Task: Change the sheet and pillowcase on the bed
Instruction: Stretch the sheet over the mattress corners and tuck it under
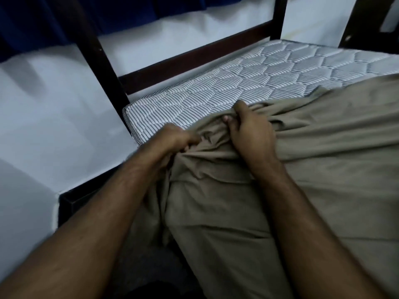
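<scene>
A tan sheet lies rumpled over the near and right part of a striped, quilted mattress. The far-left corner of the mattress is bare. My left hand grips a bunched fold of the sheet's edge near that corner. My right hand grips the gathered edge just to the right, fingers curled into the cloth. The sheet hangs down over the near side of the bed. No pillow or pillowcase is in view.
A dark wooden bed frame with a post runs along the far-left side of the mattress. Beyond it is a white wall and a dark blue curtain. Another dark post stands at the top right.
</scene>
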`<move>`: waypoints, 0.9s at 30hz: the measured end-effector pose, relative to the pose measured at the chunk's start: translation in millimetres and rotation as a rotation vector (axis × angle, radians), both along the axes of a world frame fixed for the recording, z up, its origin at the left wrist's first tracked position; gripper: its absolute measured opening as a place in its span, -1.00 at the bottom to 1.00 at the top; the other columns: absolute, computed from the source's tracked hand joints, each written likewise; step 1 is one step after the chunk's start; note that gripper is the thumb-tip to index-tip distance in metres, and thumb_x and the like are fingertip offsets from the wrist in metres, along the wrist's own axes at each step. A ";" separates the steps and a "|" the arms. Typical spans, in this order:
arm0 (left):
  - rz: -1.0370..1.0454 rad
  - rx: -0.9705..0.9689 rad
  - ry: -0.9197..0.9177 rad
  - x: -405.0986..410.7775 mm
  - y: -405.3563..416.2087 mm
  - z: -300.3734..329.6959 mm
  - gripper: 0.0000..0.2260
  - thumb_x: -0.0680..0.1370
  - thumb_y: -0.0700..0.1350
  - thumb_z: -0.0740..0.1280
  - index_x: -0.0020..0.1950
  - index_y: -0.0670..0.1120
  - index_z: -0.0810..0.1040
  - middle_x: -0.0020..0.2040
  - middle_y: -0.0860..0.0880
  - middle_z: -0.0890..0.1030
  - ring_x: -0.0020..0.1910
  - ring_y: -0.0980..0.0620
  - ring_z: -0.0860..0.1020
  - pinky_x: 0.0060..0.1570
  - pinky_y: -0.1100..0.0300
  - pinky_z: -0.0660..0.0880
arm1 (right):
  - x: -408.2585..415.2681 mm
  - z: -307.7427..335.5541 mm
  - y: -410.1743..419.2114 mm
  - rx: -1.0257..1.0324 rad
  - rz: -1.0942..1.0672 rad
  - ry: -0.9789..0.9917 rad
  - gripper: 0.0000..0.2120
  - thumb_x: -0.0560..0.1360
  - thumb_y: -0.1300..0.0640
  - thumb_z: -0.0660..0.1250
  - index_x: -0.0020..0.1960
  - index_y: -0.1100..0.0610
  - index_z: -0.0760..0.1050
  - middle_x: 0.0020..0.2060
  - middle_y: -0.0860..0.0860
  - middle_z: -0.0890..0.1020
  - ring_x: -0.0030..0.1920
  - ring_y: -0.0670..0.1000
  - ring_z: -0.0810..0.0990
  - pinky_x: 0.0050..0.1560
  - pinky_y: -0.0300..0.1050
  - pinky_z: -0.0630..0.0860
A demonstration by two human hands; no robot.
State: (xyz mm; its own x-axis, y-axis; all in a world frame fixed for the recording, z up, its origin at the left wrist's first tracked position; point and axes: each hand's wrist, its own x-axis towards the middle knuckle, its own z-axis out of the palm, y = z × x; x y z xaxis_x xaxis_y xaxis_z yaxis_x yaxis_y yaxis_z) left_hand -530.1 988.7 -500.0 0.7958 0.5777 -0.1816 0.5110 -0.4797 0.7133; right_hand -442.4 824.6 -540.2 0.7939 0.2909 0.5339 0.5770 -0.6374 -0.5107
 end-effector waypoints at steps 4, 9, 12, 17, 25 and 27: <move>0.193 0.373 -0.585 13.2 20.4 50.0 -0.87 0.39 -0.21 0.22 -0.11 -0.09 0.50 -0.22 -0.07 0.63 -0.18 -0.14 0.62 -0.21 0.03 0.55 | -14.0 35.8 18.2 0.306 0.005 -0.189 -0.72 0.56 0.18 0.25 0.25 0.16 0.45 -0.11 0.19 0.66 -0.09 0.30 0.60 -0.26 0.02 0.33; 0.172 0.539 -0.500 40.2 54.4 68.1 -0.18 0.58 0.09 0.34 0.64 -0.16 -0.07 0.41 -0.31 0.42 0.40 -0.28 0.39 0.35 -0.01 0.32 | 43.3 135.9 100.7 0.249 0.386 -0.047 -0.24 0.52 0.27 0.29 0.60 0.29 -0.03 0.53 0.34 0.17 0.53 0.31 0.19 0.52 -0.04 0.08; 0.060 0.520 -0.224 39.7 102.5 23.6 0.04 0.49 0.20 0.41 0.62 0.04 -0.33 0.60 -0.30 0.08 0.59 -0.29 0.04 0.56 -0.13 0.00 | 72.6 124.4 136.5 -0.399 0.379 0.183 -0.07 0.57 -0.02 0.30 0.61 -0.02 -0.35 0.60 0.25 -0.07 0.59 0.27 0.04 0.54 0.24 0.06; -0.224 0.619 0.012 20.0 123.9 -86.1 -0.26 0.52 0.45 -0.01 0.64 0.20 -0.10 0.65 -0.13 -0.01 0.61 -0.27 -0.06 0.54 -0.28 -0.15 | 43.6 -45.3 138.3 -0.645 0.253 0.228 -0.39 0.66 -0.17 0.04 0.64 -0.03 -0.03 0.63 0.05 0.02 0.60 0.15 0.07 0.53 0.21 0.09; -0.245 0.922 -0.308 20.5 107.9 -119.4 -0.74 0.60 -0.05 0.15 0.17 -0.04 0.59 0.13 -0.07 0.61 0.18 -0.10 0.55 0.22 0.02 0.45 | 40.3 -59.2 133.9 -0.279 0.242 -0.081 -0.67 0.60 -0.14 0.06 -0.03 0.07 0.45 -0.14 0.15 0.60 -0.10 0.25 0.59 -0.21 0.03 0.49; -0.299 0.873 -0.381 14.5 102.2 -107.9 -0.70 0.51 -0.10 0.09 0.00 -0.01 0.61 -0.08 -0.03 0.63 -0.06 -0.06 0.61 -0.06 0.07 0.54 | 33.7 -54.7 122.2 -0.168 0.215 -0.087 -0.75 0.63 -0.09 0.10 -0.07 0.04 0.42 -0.25 0.20 0.61 -0.20 0.26 0.60 -0.29 -0.02 0.40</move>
